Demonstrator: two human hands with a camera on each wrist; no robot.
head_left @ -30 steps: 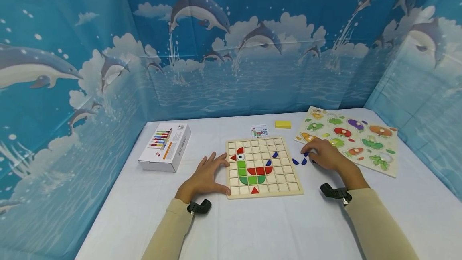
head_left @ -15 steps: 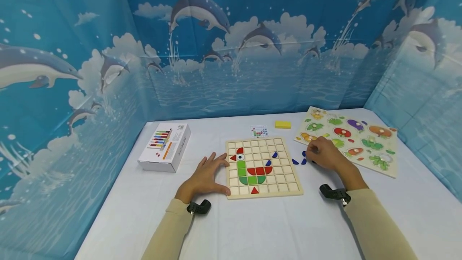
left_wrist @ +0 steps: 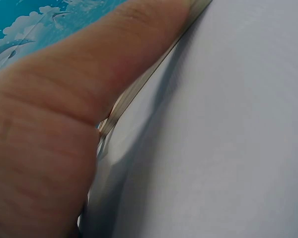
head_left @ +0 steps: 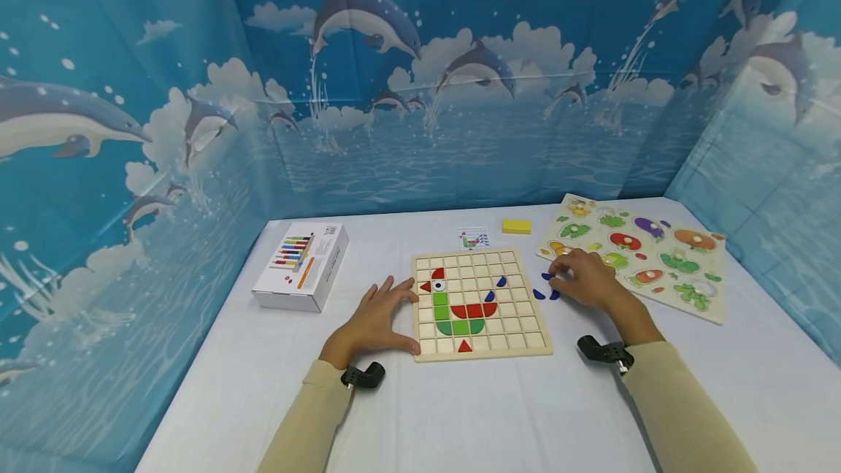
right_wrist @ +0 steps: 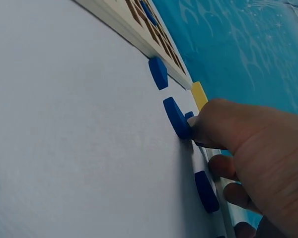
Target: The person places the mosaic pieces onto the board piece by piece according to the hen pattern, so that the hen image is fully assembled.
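Note:
The left hand [head_left: 376, 318] rests spread at the left side of a wooden grid board [head_left: 525, 344], its thumb and index fingertip touching the edge. In the left wrist view, the thumb [left_wrist: 114, 54] lies along the board's side [left_wrist: 134, 94]. Red and green tiles, an eye tile [head_left: 439, 285] and two blue pieces [head_left: 502, 282] sit in the grid. Right of the board, the right hand [head_left: 587, 279] pinches a blue half-round piece [head_left: 546, 277] between thumb and index finger. More blue half-round pieces [right_wrist: 175, 117] lie on the white cloth beneath and beside that hand.
A vegetable puzzle board [head_left: 657, 287] lies just behind and right of the right hand. A picture card [head_left: 473, 238] and a yellow block [head_left: 516, 226] are beyond the grid board. A white box [head_left: 302, 268] stands at left. Dolphin-print curtains [head_left: 420, 152] enclose the table.
The right hand first drew back slightly to the right, then came forward and left, and the blue half-round piece at its fingertips shifted left. The left hand has stayed on the board's edge.

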